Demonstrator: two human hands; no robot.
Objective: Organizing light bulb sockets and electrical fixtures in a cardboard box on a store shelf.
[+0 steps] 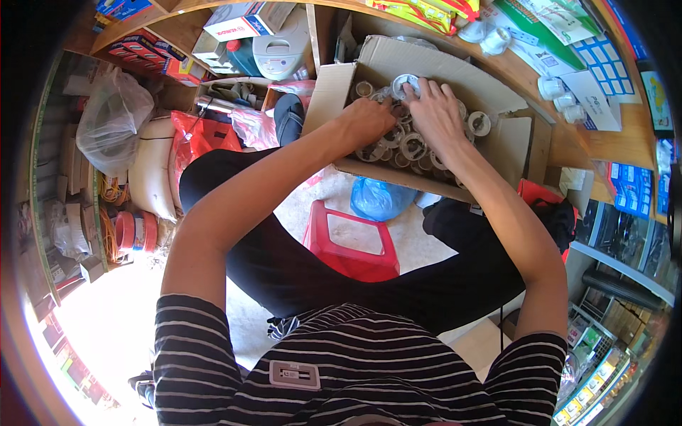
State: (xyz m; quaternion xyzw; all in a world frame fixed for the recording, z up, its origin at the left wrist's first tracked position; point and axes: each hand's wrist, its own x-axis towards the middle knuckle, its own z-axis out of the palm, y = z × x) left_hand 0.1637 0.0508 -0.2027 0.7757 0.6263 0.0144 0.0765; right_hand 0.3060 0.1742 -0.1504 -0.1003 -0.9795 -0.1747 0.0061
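An open cardboard box [442, 61] in front of me is filled with round clear and whitish plastic fittings [413, 146], which look like rings or short cups. Both hands reach into it. My left hand [370, 118] is among the pieces at the left, its fingertips hidden, so its hold cannot be told. Just to its right, my right hand [438, 106] lies palm down over the pieces, with thumb and fingertips at the edge of a round clear fitting [405, 85] near the far wall. Whether it grips that fitting is unclear.
A red plastic stool [351, 261] stands between my legs, a blue plastic bag [381, 198] on the floor beyond. Wooden shelves [634, 144] with boxed goods curve around the far and right sides. At the left are a red bag [200, 133], a dark sandal [289, 120] and a clear bag [114, 122].
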